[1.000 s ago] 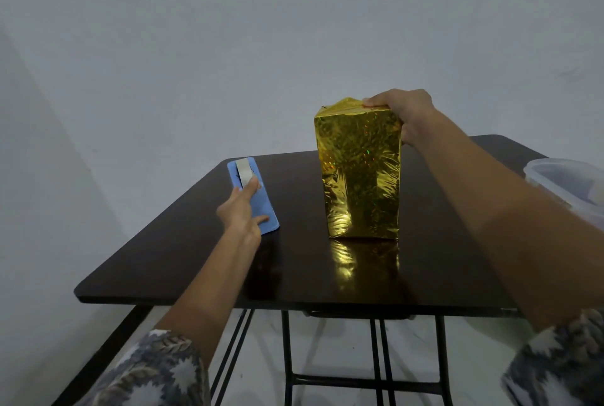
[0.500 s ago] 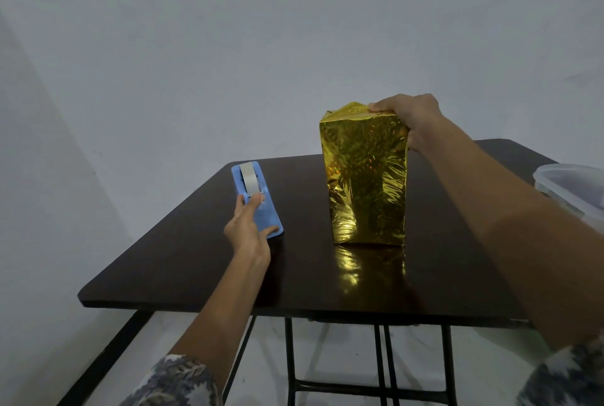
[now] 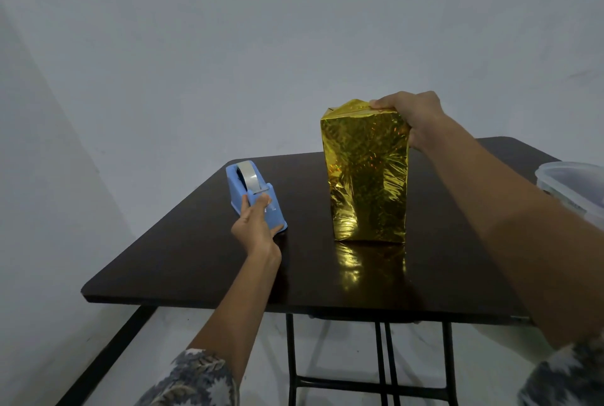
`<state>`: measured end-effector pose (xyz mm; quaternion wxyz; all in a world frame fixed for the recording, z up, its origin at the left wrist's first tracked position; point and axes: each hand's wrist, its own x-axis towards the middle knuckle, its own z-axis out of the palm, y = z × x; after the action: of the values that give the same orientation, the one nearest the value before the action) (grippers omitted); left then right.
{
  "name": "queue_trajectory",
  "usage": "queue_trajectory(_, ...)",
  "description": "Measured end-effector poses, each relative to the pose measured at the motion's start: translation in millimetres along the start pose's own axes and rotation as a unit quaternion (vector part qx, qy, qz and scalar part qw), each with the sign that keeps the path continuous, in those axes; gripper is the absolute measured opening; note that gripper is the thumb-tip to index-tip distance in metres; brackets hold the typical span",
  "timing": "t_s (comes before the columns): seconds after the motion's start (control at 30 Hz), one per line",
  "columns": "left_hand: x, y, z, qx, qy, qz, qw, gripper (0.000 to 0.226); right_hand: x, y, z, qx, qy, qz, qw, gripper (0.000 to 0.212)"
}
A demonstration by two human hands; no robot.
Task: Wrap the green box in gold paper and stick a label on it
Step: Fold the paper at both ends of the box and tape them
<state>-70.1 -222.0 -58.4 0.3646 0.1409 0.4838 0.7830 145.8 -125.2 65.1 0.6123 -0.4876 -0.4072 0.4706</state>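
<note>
A tall box wrapped in shiny gold paper [image 3: 367,176] stands upright on the dark table [image 3: 196,258]. No green shows through the wrap. My right hand [image 3: 413,118] grips its top right corner and presses the folded paper down. A blue tape dispenser [image 3: 253,194] with a grey tape roll sits to the left of the box. My left hand [image 3: 256,227] rests on the dispenser's near end, fingertips on the tape strip at the cutter. I see no label.
A clear plastic container [image 3: 575,191] sits at the table's right edge. A pale wall stands close behind the table. The black metal table legs [image 3: 385,360] show below the near edge.
My view has shifted, so everything sits lower in frame. My left hand has slid back toward the dispenser's near end. My right hand stays on the box top.
</note>
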Motion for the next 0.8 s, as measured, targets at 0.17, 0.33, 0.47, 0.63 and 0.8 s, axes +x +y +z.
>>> queue_trajectory(0.17, 1, 4, 13, 0.023, 0.051, 0.020, 0.998, 0.042, 2, 1, 0, -0.002, 0.000, 0.003, 1.000, 0.112)
queue_trajectory(0.33, 5, -7, 12, 0.053, 0.064, 0.058, 0.995, 0.036, 0, 1, -2, -0.006, -0.001, 0.000, 1.000, 0.108)
queue_trajectory(0.47, 4, -10, 9, 0.063, 0.072, 0.090, 0.991, 0.040, -5, 1, -3, -0.020, -0.011, 0.000, 1.000, 0.092)
queue_trajectory(0.63, -9, -9, -22, 0.027, 0.044, 0.028, 0.998, 0.008, -8, 5, -6, -0.028, -0.040, 0.004, 0.999, 0.095)
queue_trajectory(0.8, -10, 59, -5, 0.110, -0.068, 0.075, 0.989, 0.021, -9, -5, -11, -0.094, -0.161, 0.018, 0.982, 0.044)
